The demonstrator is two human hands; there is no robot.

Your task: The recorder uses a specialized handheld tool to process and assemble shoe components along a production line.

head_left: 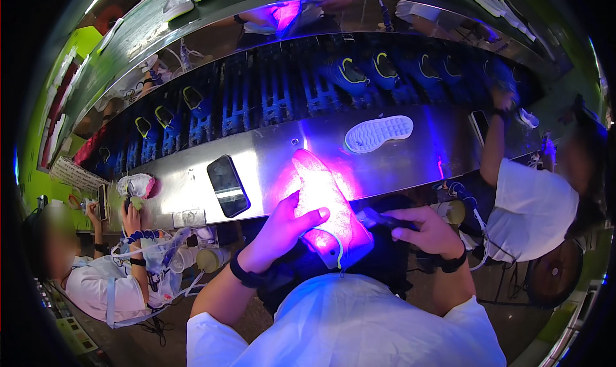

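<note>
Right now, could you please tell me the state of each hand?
Left hand: closed, holding the pink-lit shoe upper.
Right hand: closed, holding a dark-handled tool.

Clothing of the wearer, viewed from above.
White short-sleeved shirt [378, 325], softly creased and tinted bluish across the torso; black left wristband [248, 276] and black right wristband [453, 262], both plain; left hand [280, 231] and right hand [431, 230] ungloved.

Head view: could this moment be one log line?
left hand: holds pink-lit shoe upper | right hand: grips dark tool | bench: white sole, phone
</note>
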